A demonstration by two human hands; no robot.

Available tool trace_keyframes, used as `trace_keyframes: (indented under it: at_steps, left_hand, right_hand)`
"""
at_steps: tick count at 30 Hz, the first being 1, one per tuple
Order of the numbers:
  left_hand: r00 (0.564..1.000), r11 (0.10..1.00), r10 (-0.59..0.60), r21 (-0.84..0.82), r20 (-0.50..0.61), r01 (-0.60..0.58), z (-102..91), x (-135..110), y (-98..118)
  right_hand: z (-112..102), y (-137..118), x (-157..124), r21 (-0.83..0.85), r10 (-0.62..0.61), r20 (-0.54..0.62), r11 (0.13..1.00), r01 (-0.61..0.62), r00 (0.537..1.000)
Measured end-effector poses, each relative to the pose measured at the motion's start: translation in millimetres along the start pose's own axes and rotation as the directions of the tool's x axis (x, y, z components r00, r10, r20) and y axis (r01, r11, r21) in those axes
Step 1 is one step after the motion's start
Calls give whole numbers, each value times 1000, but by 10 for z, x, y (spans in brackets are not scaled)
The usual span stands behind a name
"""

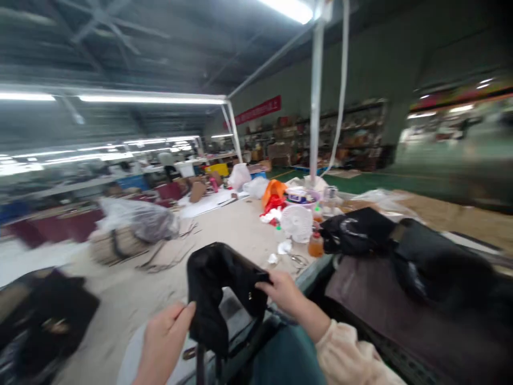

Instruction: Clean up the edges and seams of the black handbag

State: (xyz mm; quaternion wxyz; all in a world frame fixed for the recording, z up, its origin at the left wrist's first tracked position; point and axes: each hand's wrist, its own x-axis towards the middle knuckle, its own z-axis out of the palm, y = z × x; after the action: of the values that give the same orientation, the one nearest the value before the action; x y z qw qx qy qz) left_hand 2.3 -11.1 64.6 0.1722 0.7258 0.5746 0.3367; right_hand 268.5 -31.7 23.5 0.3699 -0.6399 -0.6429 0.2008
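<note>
A black bag piece (218, 262), bent into an arch, hangs between my hands above the near edge of the worktable (236, 230). My left hand (166, 331) pinches its left side, with the thumb along the edge. At its upper right corner my right hand (282, 291) has the thumb on top and the other fingers curled under. A small metal fitting shows on the black material near my right hand. Dark straps dangle below it, partly hidden. Beneath lies a white sheet (134, 355) with a small brown item on it.
Black pieces (52, 315) lie at the left. Farther back are a plastic-wrapped bundle (136, 224) and brown strips. To the right stand a white basket (296, 223), an orange bottle (316, 245) and scissors (298, 260). Black bags (360, 230) cover the right side. A metal post (316, 101) rises behind.
</note>
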Motion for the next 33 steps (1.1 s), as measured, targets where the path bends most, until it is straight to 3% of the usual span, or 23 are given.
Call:
trace_keyframes:
  at_steps: [3,6,9,12,14,17,20,23,28,33]
  left_hand:
    - [995,996,-79,41,56,76,-79,-198,-53]
    - [970,993,-51,112,236,25,-37,-337,-8]
    - [952,978,78,163,297,-131,-156,-326,68]
    - [930,927,305,157,207,-339,-344,-78,161]
    - [874,871,450,127,184,-475,-373,183,217]
    - [741,761,601,69,300,-645,-216,577,262]
    - [658,691,641,75,396,-719,34,861,251]
    - [615,655,651,81,444,-751,209,1022,193]
    - [593,672,625,36,508,-739,329,1118,60]
    - [658,736,581,36,479,-676,383,1123,40]
  right_hand:
    - [106,74,337,83,-114,115,991,105,987]
    - [227,112,526,151,-198,211,974,168,957]
    - [314,116,575,170,-226,236,967,189,945]
    - [370,94,561,162,-225,231,968,191,947]
    - [384,73,543,162,-222,226,969,188,948]
    - [367,44,524,224,-250,189,953,206,950]
    - [328,26,525,284,-286,130,928,241,949]
    - [315,24,540,270,-298,111,927,260,948]
    - [366,38,560,245,-252,103,944,221,962]
    - [410,2,565,175,-202,48,966,191,978]
